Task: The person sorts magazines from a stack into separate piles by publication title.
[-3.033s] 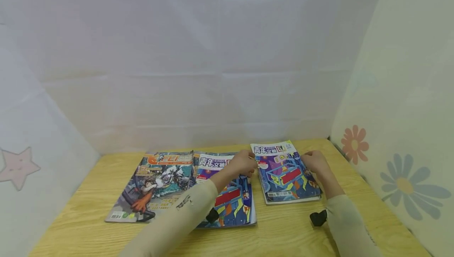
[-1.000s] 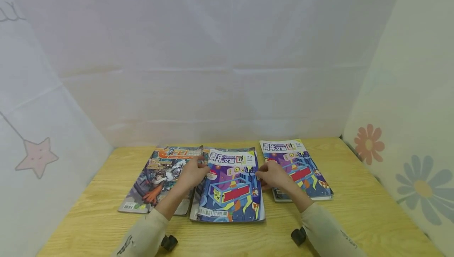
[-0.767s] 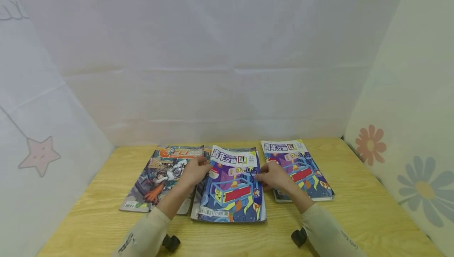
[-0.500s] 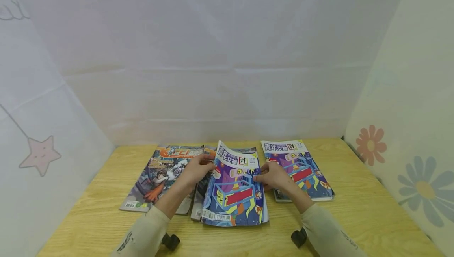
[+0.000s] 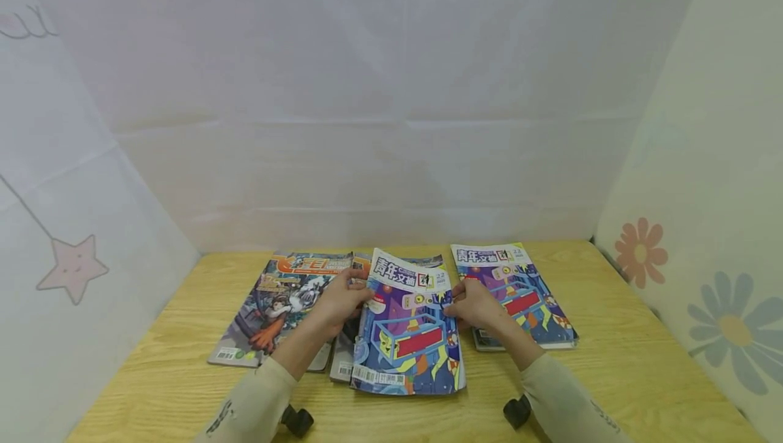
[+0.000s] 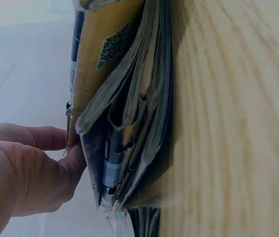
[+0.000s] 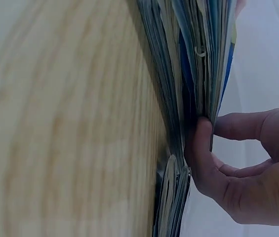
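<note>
A purple-and-blue magazine (image 5: 406,338) with a white title band lies between my two hands in the head view, its upper left corner lifted and curved. My left hand (image 5: 341,302) pinches its left edge; in the left wrist view the fingers (image 6: 55,170) are at the spine. On the opposite side, my right hand (image 5: 480,306) pinches the right edge. The right wrist view has thumb and fingers (image 7: 238,126) on either face of the page edges (image 7: 208,74). Beneath it, a greyish magazine (image 5: 343,363) shows along the left and top.
A comic-style magazine (image 5: 272,310) with an orange title lies at the left, partly behind my left forearm. At the right, another purple magazine (image 5: 532,297) with the same cover tops a small pile. All rest on the wooden table (image 5: 159,375), before a white cloth wall (image 5: 397,123).
My hands have moved from the right-hand magazine to both sides of the middle one. Its upper left has risen, and it has turned slightly and shifted right, toward me, uncovering more of the greyish magazine.
</note>
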The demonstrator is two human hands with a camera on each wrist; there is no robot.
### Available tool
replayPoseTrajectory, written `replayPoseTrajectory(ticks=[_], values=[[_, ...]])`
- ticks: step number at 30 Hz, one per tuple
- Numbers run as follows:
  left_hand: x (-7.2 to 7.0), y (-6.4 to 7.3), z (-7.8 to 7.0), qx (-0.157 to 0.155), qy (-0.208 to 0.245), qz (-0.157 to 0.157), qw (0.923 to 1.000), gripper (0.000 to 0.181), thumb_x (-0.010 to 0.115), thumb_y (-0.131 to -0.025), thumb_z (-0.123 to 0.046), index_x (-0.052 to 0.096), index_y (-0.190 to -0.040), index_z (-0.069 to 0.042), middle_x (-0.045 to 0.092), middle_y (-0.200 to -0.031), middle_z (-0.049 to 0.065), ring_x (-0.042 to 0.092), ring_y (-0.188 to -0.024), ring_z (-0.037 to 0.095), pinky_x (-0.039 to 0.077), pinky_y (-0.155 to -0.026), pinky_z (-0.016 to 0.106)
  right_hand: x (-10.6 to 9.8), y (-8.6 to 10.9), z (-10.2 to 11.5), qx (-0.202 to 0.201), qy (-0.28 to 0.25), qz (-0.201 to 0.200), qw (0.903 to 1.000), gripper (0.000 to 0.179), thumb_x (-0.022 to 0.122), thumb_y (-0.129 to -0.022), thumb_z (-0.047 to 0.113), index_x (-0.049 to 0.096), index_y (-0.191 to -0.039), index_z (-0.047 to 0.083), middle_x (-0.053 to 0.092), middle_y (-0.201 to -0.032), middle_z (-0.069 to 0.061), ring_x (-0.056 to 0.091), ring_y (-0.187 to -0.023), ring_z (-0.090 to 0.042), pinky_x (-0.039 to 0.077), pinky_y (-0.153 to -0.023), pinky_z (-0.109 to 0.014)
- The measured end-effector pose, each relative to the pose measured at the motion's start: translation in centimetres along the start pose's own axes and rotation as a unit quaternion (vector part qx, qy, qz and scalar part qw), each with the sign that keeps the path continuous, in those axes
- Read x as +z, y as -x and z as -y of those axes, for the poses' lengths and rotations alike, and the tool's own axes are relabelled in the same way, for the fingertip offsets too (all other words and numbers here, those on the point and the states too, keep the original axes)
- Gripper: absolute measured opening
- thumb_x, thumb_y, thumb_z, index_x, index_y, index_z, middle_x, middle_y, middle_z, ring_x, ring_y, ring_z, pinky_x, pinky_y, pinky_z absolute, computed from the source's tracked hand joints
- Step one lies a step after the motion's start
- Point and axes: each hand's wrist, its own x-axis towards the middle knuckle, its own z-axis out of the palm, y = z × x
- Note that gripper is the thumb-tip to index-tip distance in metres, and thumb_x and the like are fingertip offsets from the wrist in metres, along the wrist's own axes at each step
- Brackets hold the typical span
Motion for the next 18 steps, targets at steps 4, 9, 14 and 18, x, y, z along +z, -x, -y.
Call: replayPoseTrajectory(ticks=[4, 9, 14, 18], values=[[-0.1, 0.0, -0.1, -0.006, 0.012, -0.004, 0.9999, 0.052, 0.062, -0.1, -0.007, 0.04, -0.147, 0.0, 0.064, -0.121, 0.021, 0.068, -0.094, 0.027, 0.056, -0.073, 0.04, -0.1, 0.2, 0.3, 0.005, 0.0, -0.003, 1.0, 0.038, 0.075, -0.088, -0.003, 0.054, -0.118, -0.012, 0.065, -0.095, -0.017, 0.069, -0.075, -0.025, 0.06, -0.064, -0.039], [-0.2, -0.4, 0.1, -0.016, 0.035, -0.004, 0.9992, 0.053, 0.064, -0.098, -0.005, 0.041, -0.145, -0.001, 0.065, -0.12, 0.021, 0.067, -0.09, 0.025, 0.055, -0.069, 0.036, -0.4, 0.5, 0.7, 0.011, -0.008, -0.009, 0.9999, 0.037, 0.075, -0.089, -0.003, 0.055, -0.12, -0.012, 0.064, -0.097, -0.017, 0.068, -0.075, -0.025, 0.06, -0.066, -0.04], [-0.4, -0.6, 0.2, -0.024, 0.063, -0.005, 0.9977, 0.053, 0.064, -0.098, -0.003, 0.041, -0.145, 0.0, 0.06, -0.125, 0.02, 0.062, -0.09, 0.022, 0.053, -0.071, 0.035, -0.8, 0.4, 1.0, 0.01, -0.025, -0.013, 0.9996, 0.038, 0.074, -0.09, -0.003, 0.056, -0.122, -0.011, 0.063, -0.101, -0.019, 0.067, -0.076, -0.026, 0.06, -0.068, -0.04], [-0.3, -0.6, 0.2, -0.023, 0.092, 0.005, 0.9954, 0.056, 0.062, -0.099, 0.0, 0.036, -0.149, 0.002, 0.056, -0.13, 0.022, 0.058, -0.087, 0.021, 0.049, -0.07, 0.034, -1.5, 0.3, 1.1, 0.003, -0.036, -0.012, 0.9993, 0.038, 0.074, -0.091, -0.003, 0.056, -0.124, -0.011, 0.062, -0.107, -0.021, 0.067, -0.079, -0.027, 0.061, -0.068, -0.04]])
